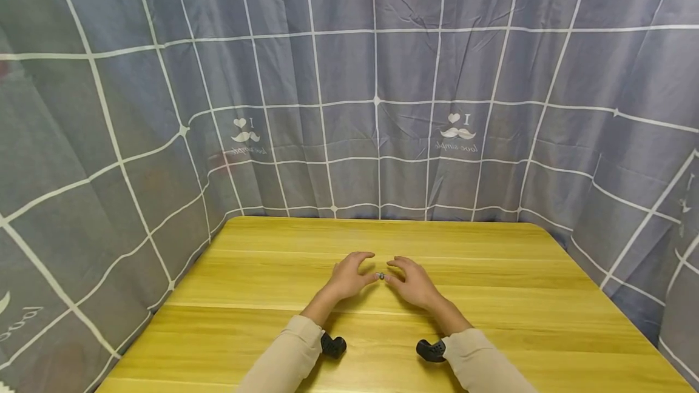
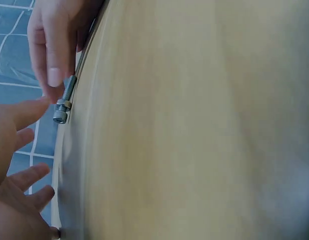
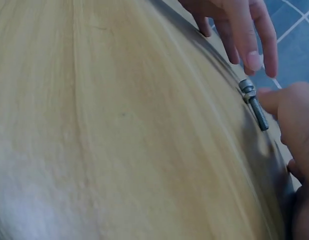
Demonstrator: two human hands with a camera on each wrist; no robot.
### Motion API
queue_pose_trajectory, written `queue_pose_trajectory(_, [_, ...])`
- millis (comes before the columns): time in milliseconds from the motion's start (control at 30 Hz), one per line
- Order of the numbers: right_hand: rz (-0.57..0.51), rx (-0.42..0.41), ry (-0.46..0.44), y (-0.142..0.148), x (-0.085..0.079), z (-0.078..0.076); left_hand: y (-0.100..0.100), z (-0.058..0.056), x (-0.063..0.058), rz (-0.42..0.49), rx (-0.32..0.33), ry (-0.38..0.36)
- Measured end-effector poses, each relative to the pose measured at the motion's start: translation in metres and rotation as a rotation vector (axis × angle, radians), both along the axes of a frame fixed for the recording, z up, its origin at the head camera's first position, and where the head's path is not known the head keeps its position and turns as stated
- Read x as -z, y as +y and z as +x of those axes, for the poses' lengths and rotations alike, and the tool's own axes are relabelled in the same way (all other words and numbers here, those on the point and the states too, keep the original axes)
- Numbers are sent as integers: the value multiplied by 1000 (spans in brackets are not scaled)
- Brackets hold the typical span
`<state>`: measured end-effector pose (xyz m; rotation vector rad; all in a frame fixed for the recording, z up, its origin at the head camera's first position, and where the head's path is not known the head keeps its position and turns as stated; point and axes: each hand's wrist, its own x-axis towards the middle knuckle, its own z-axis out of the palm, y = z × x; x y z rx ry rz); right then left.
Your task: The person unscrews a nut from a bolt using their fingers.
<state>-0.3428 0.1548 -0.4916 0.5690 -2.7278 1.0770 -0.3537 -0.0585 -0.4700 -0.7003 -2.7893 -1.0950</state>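
Observation:
A small metal bolt (image 1: pixel 381 276) with a nut on it is between my two hands, over the middle of the wooden table. Its round head (image 3: pixel 246 85) faces my left hand, and the threaded shank (image 2: pixel 69 89) points to my right. My left hand (image 1: pixel 347 276) is arched with fingers spread, its thumb tip right at the bolt head. Opposite it, my right hand (image 1: pixel 416 284) has its thumb tip by the nut (image 3: pixel 249 95). In the head view, both index fingers stand apart from their thumbs, beyond the bolt.
The yellow wood-grain table (image 1: pixel 262 272) ends at a grey curtain (image 1: pixel 349 71) with white grid lines, which hangs behind and along both sides. Black wrist mounts (image 1: pixel 334 345) stick out of the beige sleeves (image 1: pixel 286 353).

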Motion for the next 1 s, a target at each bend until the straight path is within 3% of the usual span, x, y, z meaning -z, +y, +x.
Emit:
queue_pose_trajectory(200, [11, 37, 23, -3, 5, -3, 4, -5, 3, 36, -36, -43])
queue_pose_trajectory(533, [-35, 110, 71, -6, 6, -2, 9, -4, 5, 2, -68, -5])
queue_pose_trajectory(1000, [-72, 99, 58, -3, 4, -4, 11, -4, 3, 29, -70, 14])
